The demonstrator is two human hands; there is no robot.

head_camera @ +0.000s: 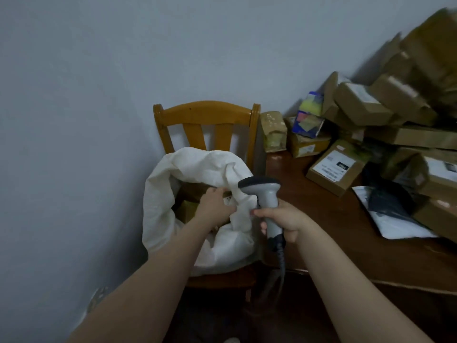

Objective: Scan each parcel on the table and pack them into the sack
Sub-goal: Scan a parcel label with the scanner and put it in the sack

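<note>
Left hand (215,203) is in the sack (188,167) on the chair (207,112), packing; I cannot tell if it holds anything. Right hand (284,219) grips the scanner (264,191). Next, scan a parcel (333,170) on the worktop (321,233)

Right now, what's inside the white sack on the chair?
Brown cardboard parcels show in the mouth of the white sack, with the left hand in among them. How many lie deeper is hidden by the sack's folds and the hand.

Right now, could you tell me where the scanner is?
The scanner is mid-frame in the head view, held upright by the right hand, between the sack on the chair and the table.
</note>
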